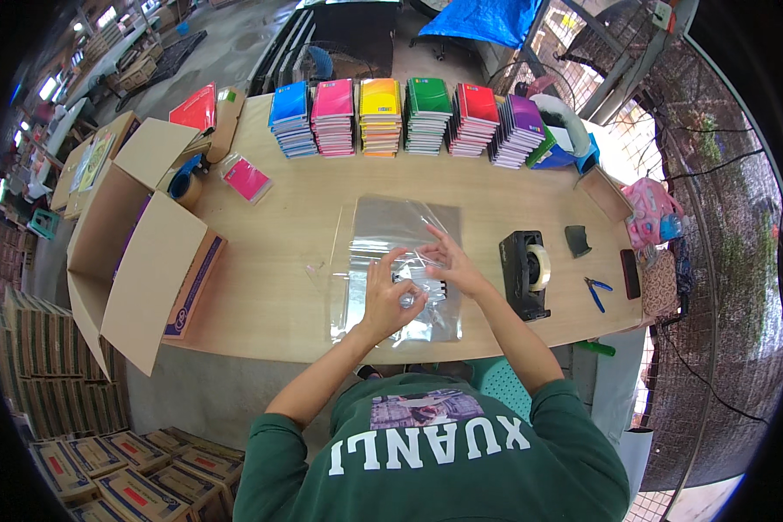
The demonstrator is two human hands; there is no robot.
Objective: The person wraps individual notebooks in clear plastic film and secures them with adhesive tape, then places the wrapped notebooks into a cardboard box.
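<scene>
- Left hand (391, 297), nearest: slick film could slip or crease under uneven pressure. Thumb and forefinger curl into a ring, other fingers raised; whether film is pinched cannot be told.
- Right hand (455, 265), slightly farther: a hard pull could drag several layers together. Fingers fanned; grip unclear.
- Clear plastic sheets (400, 228): flat on the table (270, 252), beneath both hands.
- Yellow notebook pile (380, 120), far edge: could topple if jolted.

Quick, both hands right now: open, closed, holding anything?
Left hand: thumb and index finger curled into a ring over the clear plastic sheets; can't tell whether they pinch any.
Right hand: fingers partly spread over the same sheets; grip can't be told.
</scene>
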